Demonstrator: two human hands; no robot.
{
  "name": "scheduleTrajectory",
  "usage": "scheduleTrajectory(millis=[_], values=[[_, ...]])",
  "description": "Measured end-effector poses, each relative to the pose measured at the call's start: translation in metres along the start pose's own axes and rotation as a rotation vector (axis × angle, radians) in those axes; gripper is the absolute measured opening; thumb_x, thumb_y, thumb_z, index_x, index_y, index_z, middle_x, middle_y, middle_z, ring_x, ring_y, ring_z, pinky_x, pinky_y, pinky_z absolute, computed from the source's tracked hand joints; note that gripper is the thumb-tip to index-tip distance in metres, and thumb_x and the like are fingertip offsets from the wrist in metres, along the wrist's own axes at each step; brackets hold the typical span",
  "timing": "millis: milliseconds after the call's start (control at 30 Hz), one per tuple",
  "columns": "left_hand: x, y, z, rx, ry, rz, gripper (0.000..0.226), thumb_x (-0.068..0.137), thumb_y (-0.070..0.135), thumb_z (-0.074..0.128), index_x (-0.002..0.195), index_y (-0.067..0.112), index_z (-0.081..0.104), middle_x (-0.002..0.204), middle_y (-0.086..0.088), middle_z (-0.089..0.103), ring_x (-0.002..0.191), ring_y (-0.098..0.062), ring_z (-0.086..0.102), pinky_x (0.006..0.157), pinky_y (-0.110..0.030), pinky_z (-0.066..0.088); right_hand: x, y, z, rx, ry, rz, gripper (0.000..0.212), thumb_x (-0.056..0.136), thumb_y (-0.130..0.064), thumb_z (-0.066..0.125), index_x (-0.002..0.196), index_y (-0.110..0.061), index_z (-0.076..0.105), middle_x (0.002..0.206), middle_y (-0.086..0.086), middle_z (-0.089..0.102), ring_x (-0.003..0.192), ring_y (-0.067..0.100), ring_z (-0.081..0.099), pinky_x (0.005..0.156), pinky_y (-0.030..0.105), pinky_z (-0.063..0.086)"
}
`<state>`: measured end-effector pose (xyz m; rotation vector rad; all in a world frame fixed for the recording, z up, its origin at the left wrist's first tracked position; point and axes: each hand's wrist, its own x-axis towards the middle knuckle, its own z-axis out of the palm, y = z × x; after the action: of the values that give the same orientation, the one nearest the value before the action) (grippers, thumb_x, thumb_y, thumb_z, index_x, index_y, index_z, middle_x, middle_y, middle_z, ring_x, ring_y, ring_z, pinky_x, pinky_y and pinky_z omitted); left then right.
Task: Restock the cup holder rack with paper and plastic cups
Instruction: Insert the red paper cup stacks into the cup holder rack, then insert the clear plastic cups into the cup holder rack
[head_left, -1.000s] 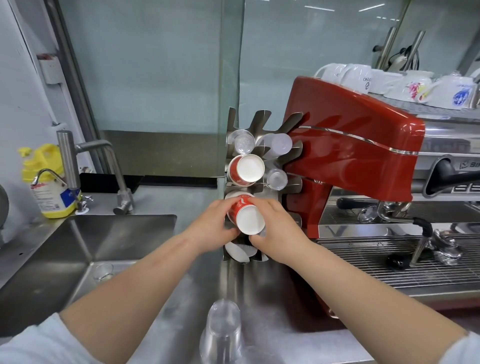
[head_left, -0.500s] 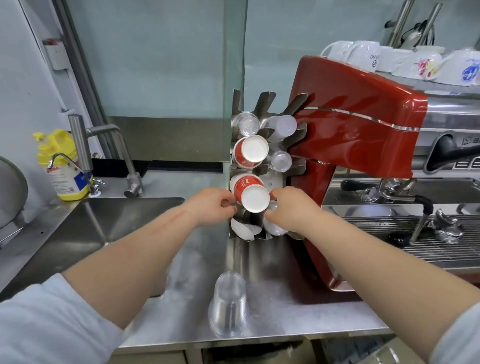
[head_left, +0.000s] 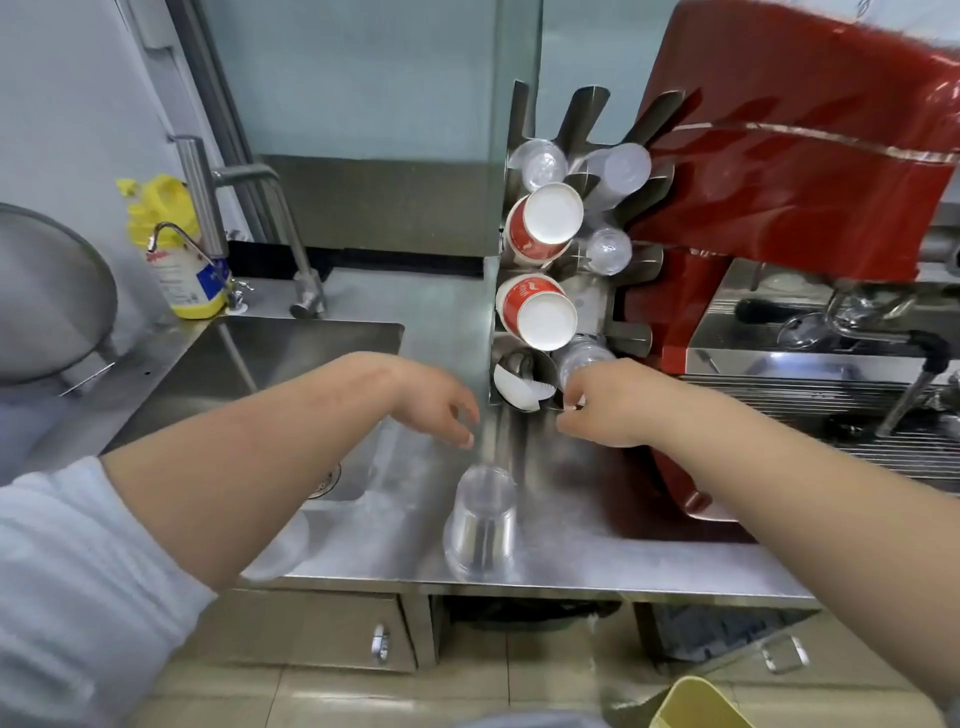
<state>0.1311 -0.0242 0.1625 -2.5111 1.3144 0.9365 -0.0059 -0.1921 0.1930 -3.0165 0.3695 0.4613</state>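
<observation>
Both hands — left hand (head_left: 441, 402), right hand (head_left: 602, 410) — hover loose-fingered below the cup rack (head_left: 566, 291).

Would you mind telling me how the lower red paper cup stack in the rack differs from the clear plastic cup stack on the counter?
The lower red paper cup stack is opaque red and white; the clear plastic cup stack is see-through. The paper stack lies tilted in the cup holder rack, base towards the camera; the plastic stack stands upside down on the steel counter. Neither hand touches either stack.

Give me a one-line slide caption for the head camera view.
Both hands, left and right, hover empty below the cup rack holding red paper cups; a clear plastic stack waits on the counter.
</observation>
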Motion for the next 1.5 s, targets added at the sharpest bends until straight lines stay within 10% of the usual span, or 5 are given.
scheduleTrajectory(millis=[400,567,1133,1367,1500], values=[[0.021,-0.007,0.112,-0.196,-0.071,-0.030,0.042,0.091,0.036,0.057,0.131,0.023,0.051,0.126,0.002,0.061,0.111,-0.020,0.058,0.089,-0.024,0.042,-0.010,-0.043,0.117,0.383,0.088,-0.069,0.058,0.086,-0.050,0.052,0.137,-0.029,0.036,0.132,0.003,0.045,0.119,0.026,0.051,0.094,0.041,0.047],[0.036,-0.004,0.153,-0.395,0.064,-0.037,0.027,0.074,0.032,0.068,0.076,0.031,0.042,0.072,0.010,0.051,0.072,-0.019,0.052,0.060,-0.024,0.037,-0.009,-0.050,0.135,0.469,0.152,-0.114,0.072,0.083,-0.046,0.061,0.146,-0.030,0.028,0.145,0.001,0.040,0.125,0.022,0.048,0.095,0.033,0.045],[0.042,0.028,0.236,-0.712,0.469,0.046,0.083,0.070,0.058,0.072,0.143,0.039,0.036,0.134,0.010,0.048,0.128,-0.009,0.041,0.107,-0.028,0.037,-0.051,-0.034,0.187,0.737,0.452,-0.173,0.071,0.065,-0.026,0.073,0.133,-0.021,0.050,0.123,-0.012,0.046,0.118,0.006,0.045,0.101,0.017,0.036],[0.038,0.044,0.249,-0.841,0.548,0.084,0.085,0.071,0.022,0.083,0.144,0.021,0.040,0.140,0.001,0.042,0.114,0.029,0.031,0.091,0.004,0.029,-0.066,-0.031,0.202,0.742,0.503,-0.211,0.066,0.069,-0.029,0.067,0.130,-0.029,0.044,0.127,-0.009,0.048,0.122,0.015,0.047,0.103,0.028,0.039],[0.036,0.051,0.247,-0.903,0.585,0.062,0.080,0.067,0.019,0.085,0.133,0.037,0.043,0.131,0.007,0.043,0.114,0.021,0.040,0.086,0.002,0.035,-0.070,-0.026,0.203,0.755,0.500,-0.213,0.066,0.067,-0.029,0.067,0.129,-0.031,0.043,0.125,-0.011,0.046,0.121,0.014,0.047,0.102,0.026,0.039]])
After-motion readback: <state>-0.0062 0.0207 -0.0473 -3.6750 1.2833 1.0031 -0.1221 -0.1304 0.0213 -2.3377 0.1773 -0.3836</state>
